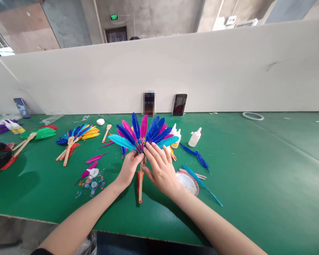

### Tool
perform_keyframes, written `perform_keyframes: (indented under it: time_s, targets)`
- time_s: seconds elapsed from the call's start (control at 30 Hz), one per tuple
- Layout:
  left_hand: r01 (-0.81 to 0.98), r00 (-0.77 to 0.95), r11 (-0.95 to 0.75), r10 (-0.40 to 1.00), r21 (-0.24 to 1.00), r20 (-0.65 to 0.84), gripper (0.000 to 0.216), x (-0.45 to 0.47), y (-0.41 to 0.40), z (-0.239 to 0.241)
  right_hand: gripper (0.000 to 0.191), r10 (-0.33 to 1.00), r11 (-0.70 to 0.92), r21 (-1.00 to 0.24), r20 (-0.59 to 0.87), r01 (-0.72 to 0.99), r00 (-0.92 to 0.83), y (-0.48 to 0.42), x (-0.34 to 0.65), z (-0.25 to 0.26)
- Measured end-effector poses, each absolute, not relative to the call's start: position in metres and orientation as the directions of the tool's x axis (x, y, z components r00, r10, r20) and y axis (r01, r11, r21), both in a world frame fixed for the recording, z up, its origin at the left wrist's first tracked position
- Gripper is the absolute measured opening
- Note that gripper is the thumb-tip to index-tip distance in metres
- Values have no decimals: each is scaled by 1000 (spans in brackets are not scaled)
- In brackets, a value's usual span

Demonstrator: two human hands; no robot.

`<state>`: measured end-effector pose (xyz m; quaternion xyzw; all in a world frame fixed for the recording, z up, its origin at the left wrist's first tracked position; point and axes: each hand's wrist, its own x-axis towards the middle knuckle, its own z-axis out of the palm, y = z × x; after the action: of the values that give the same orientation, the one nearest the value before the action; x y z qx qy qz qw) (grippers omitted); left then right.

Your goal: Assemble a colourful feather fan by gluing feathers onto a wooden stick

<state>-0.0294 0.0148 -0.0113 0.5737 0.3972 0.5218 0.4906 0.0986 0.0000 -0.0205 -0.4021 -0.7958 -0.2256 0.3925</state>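
And our left hand (129, 167) had the feather fan (143, 129) pinched at its base! Between our hands, it looked light, its plumes soft and easily bent; the stiffer handle (140, 187) seemed the surer hold. Its long axis ran away from us, plumes outward, handle nearward. Our right hand (162, 170), loosely open, fingers straight, touched the plume roots.

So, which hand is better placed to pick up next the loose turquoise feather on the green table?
Probably right: the right hand is nearer the long turquoise feather. The left hand, at the wooden-handled multicoloured feather fan, would likely cross the right arm.
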Motion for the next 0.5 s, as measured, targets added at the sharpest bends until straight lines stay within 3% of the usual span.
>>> perform_keyframes:
  time_s: [0.5]
  targets:
    - [-110, 118, -114, 985, 987, 127, 7, -26, 13, -6, 39, 465, 577, 25, 811, 816, -354, 1, 99, -22]
